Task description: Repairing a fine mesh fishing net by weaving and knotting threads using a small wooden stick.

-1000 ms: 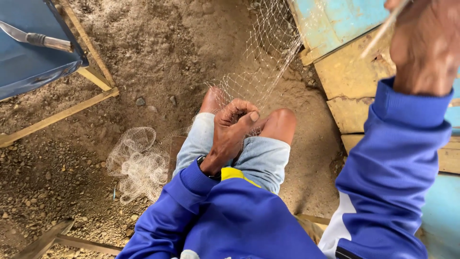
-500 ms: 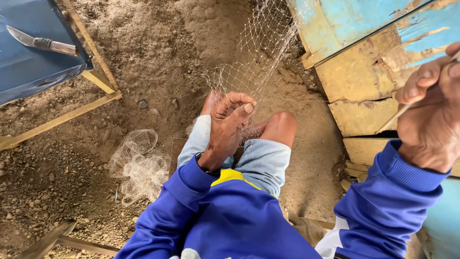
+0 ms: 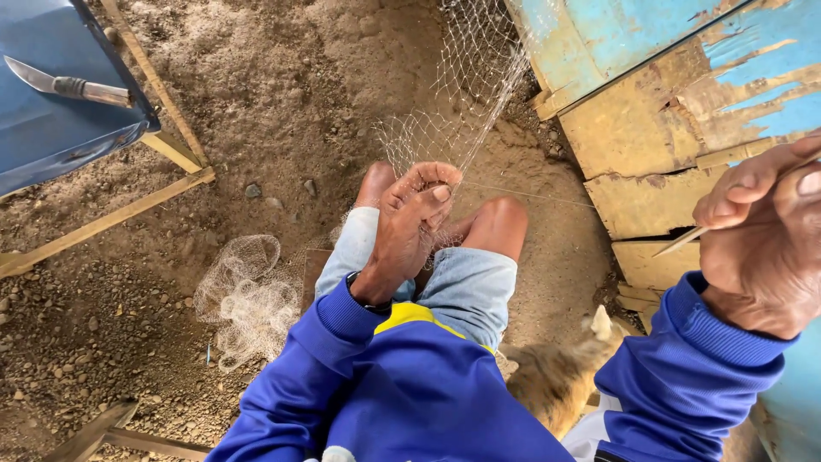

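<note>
I sit on sandy ground in a blue jacket and pale shorts. My left hand (image 3: 416, 218) pinches the lower edge of a thin fishing net (image 3: 462, 94) between my knees; the net stretches up and away toward the blue wall. My right hand (image 3: 765, 235) is raised close to the camera at the right, closed on a slim pale netting needle (image 3: 684, 241). A fine line (image 3: 530, 195) runs taut from the net toward that hand. A loose bundle of net (image 3: 244, 299) lies on the ground to my left.
A weathered blue and bare-wood plank wall (image 3: 650, 128) stands at the right. A knife (image 3: 73, 85) rests on a blue seat with a wooden frame (image 3: 162, 141) at upper left. A tan furry animal (image 3: 556, 376) is beside my right hip. Pebbles dot the dirt.
My right hand has come down and rightward, drawing the line taut. My left hand keeps its pinch on the net. The furry animal has come into view at my right.
</note>
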